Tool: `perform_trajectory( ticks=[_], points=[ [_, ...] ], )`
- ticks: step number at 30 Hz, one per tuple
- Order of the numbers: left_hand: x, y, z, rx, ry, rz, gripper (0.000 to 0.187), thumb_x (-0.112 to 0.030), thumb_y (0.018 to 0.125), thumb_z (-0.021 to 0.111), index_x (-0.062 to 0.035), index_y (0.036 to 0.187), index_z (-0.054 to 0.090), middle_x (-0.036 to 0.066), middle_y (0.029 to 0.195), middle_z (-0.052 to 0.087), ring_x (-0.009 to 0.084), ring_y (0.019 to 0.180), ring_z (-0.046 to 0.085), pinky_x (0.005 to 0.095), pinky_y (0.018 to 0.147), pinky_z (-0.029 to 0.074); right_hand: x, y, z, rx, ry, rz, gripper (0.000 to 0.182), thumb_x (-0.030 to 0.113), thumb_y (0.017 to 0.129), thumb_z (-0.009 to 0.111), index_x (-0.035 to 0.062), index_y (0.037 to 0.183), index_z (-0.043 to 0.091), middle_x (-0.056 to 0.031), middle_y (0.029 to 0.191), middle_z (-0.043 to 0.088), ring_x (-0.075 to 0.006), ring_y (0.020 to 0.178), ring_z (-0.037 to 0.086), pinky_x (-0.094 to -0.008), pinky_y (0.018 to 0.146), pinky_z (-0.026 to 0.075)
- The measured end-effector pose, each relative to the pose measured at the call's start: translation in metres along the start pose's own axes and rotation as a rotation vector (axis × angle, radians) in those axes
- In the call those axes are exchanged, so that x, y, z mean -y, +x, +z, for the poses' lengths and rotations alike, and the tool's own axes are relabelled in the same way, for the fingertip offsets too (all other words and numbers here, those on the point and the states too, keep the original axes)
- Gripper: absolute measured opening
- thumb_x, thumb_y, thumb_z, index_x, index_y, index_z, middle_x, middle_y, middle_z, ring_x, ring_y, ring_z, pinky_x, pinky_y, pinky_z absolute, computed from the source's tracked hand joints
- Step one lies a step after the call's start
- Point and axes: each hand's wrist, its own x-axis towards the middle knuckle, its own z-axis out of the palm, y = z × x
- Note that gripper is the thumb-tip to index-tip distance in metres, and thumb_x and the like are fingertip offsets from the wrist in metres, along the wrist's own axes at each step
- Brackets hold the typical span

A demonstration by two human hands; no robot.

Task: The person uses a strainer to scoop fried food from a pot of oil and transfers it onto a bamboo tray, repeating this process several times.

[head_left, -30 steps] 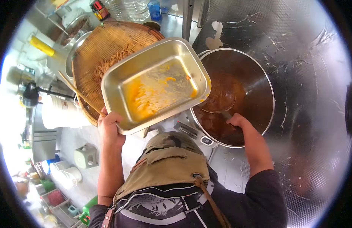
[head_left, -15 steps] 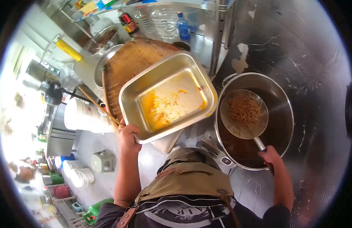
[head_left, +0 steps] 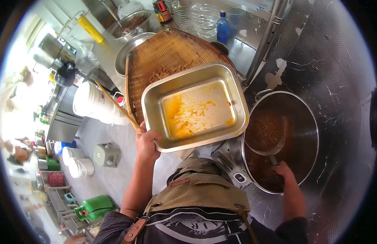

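My left hand (head_left: 147,143) is closed on the near left corner of a deep steel pan (head_left: 158,103), with long wooden chopsticks (head_left: 120,107) gripped alongside. Orange, oily residue coats the pan's floor. My right hand (head_left: 283,168) reaches inside a tall steel pot (head_left: 317,140), wrapped around the handle of a mesh strainer (head_left: 246,143). Brown strips (head_left: 266,132) lie in the strainer, which sits low in the pot, seemingly in brown liquid. Under the pan's far side is a woven bamboo tray (head_left: 146,59) bearing more brown strips (head_left: 170,72).
Behind the bamboo tray stand a blue bottle (head_left: 222,29), clear plastic jugs (head_left: 200,18) and a steel bowl (head_left: 132,24). A metal post (head_left: 266,46) rises near the pot. On the left are white buckets (head_left: 89,99), a grey stool (head_left: 107,155) and a green gas cylinder (head_left: 97,206).
My right hand has lowered the strainer from near the pot's rim deeper into it. The view has shifted, and strips on the bamboo tray now show past the pan.
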Motion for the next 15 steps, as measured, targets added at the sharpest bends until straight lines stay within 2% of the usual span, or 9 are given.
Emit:
perform_trajectory(
  ticks=[1,4,6,8,10,12,15],
  points=[
    [0.000,-0.001,0.000,-0.011,-0.011,-0.002,0.051,0.010,0.059,0.046,-0.0021,0.107,0.057,0.006,0.080,0.057,0.0184,0.066,0.056,0.0275,0.057,0.047,-0.009,0.014,0.006,-0.034,-0.073,-0.076,0.030,0.021,0.071,0.071,-0.0084,0.073,0.064,-0.0147,0.062,0.062,-0.0239,0.051,0.062,-0.0381,0.050,0.049],
    [0.000,-0.003,-0.005,-0.019,-0.030,0.014,0.046,0.011,0.061,0.047,0.0017,0.105,0.059,0.008,0.082,0.061,0.0183,0.068,0.059,0.0273,0.059,0.049,0.027,0.015,-0.002,0.270,0.132,0.187,0.055,0.030,0.069,0.076,-0.0161,0.096,0.062,-0.0231,0.097,0.067,-0.0299,0.084,0.067,-0.0411,0.073,0.053],
    [0.002,-0.004,-0.008,-0.020,-0.031,0.028,0.043,0.011,0.062,0.048,0.0034,0.103,0.060,0.008,0.083,0.063,0.0180,0.068,0.061,0.0272,0.059,0.050,-0.013,0.059,0.028,0.301,0.103,0.068,0.051,0.027,0.069,0.075,-0.0166,0.092,0.062,-0.0205,0.089,0.067,-0.0281,0.078,0.067,-0.0408,0.070,0.053],
    [0.003,-0.005,-0.011,-0.020,-0.023,0.039,0.042,0.011,0.062,0.048,0.0034,0.101,0.060,0.008,0.082,0.063,0.0176,0.066,0.061,0.0271,0.058,0.050,-0.011,0.062,0.026,0.288,0.099,0.058,0.048,0.026,0.069,0.074,-0.0164,0.089,0.063,-0.0192,0.083,0.067,-0.0271,0.075,0.067,-0.0405,0.069,0.053],
    [0.001,-0.006,-0.011,-0.027,-0.031,0.058,0.039,0.011,0.062,0.048,0.0033,0.098,0.061,0.007,0.081,0.063,0.0166,0.064,0.060,0.0265,0.056,0.049,0.039,0.018,-0.001,0.226,0.122,0.158,0.046,0.026,0.069,0.074,-0.0155,0.087,0.064,-0.0193,0.079,0.068,-0.0269,0.075,0.067,-0.0400,0.073,0.052],
    [0.004,-0.003,-0.011,-0.031,-0.048,0.089,0.035,0.011,0.062,0.049,0.0031,0.094,0.062,0.005,0.078,0.063,0.0145,0.062,0.058,0.0249,0.054,0.047,0.029,0.011,-0.007,0.126,0.032,0.087,0.041,0.024,0.070,0.074,-0.0134,0.083,0.065,-0.0187,0.077,0.067,-0.0256,0.069,0.066,-0.0400,0.067,0.051],
    [0.012,0.005,-0.026,0.029,0.005,0.080,0.053,0.010,0.061,0.045,0.0036,0.112,0.058,0.009,0.085,0.063,0.0180,0.067,0.062,0.0261,0.059,0.050,0.034,-0.029,-0.027,0.027,0.069,0.033,0.035,0.024,0.072,0.075,-0.0096,0.078,0.067,-0.0155,0.069,0.065,-0.0232,0.055,0.063,-0.0381,0.055,0.050]
  ],
)
